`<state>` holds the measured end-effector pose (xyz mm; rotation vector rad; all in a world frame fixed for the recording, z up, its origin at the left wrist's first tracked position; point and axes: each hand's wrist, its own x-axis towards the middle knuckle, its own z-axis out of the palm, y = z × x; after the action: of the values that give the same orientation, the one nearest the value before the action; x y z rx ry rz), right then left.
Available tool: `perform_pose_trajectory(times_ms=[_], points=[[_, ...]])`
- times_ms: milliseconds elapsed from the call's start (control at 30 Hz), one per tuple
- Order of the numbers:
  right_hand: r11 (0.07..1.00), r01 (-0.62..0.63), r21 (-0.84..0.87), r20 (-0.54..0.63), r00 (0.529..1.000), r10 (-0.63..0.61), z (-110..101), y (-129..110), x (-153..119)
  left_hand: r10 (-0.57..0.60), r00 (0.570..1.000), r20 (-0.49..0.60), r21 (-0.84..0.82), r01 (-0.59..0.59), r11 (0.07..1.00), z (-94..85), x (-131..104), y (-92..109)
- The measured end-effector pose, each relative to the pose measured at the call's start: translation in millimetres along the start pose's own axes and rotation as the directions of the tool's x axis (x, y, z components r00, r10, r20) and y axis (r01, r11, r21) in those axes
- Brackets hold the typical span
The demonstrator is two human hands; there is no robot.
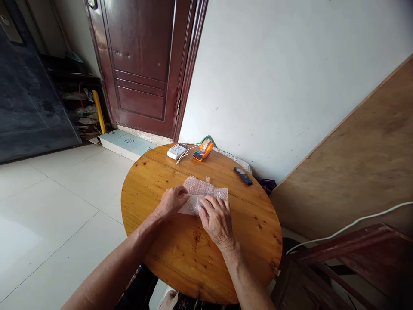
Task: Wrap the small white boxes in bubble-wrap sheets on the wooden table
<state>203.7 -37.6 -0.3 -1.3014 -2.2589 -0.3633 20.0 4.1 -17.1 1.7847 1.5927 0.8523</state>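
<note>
A sheet of clear bubble wrap (201, 186) lies partly folded on the round wooden table (193, 258). My left hand (172, 200) is at its left side, thumb and fingers pinched on the wrap's edge. Curled over the right part of the wrap, my right hand (217, 217) grips it from above. Something greyish shows under the right fingertips, too covered to name. A small piece of tape or paper, pale in colour, sticks out at the wrap's far edge.
Toward the far edge of the table are a white box-shaped device (177, 151) with a cable, an orange tape dispenser (204, 150) and a dark, blurred-out handheld object (243, 176). A white wall and a dark red door (138, 64) stand behind. A wooden chair (348, 258) is at right.
</note>
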Motion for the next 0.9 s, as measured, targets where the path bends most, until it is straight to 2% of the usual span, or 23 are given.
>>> perform_pose_trajectory(times_ms=[100, 233, 433, 600, 800, 900], points=[[1.000, 0.003, -0.004, -0.012, 1.000, -0.003, -1.1, -1.3, 0.7, -0.033, 0.999, -0.021, 0.056, 0.034, 0.998, -8.0, -2.6, -2.8], [1.000, 0.007, -0.011, -0.023, 1.000, -0.007, -2.0, -2.8, 1.3, -0.041, 0.998, -0.054, 0.295, 0.055, 0.954, -19.1, -9.4, 0.7], [1.000, 0.006, -0.021, -0.019, 1.000, -0.007, -0.2, -2.7, 0.5, -0.167, 0.985, -0.032, 0.467, 0.163, 0.869, -30.0, -16.5, 6.9], [1.000, 0.004, -0.024, -0.012, 1.000, -0.004, 0.6, -2.5, 0.2, -0.215, 0.977, 0.004, 0.512, 0.183, 0.839, -31.0, -15.6, 6.6], [1.000, -0.002, -0.019, -0.006, 1.000, 0.001, 0.1, -3.1, 0.6, -0.214, 0.976, 0.039, 0.435, 0.176, 0.883, -29.4, -17.1, 4.6], [1.000, -0.002, -0.022, -0.011, 1.000, 0.002, 1.3, -2.6, 0.4, -0.206, 0.979, -0.002, 0.427, 0.187, 0.885, -26.9, -17.8, 5.9]])
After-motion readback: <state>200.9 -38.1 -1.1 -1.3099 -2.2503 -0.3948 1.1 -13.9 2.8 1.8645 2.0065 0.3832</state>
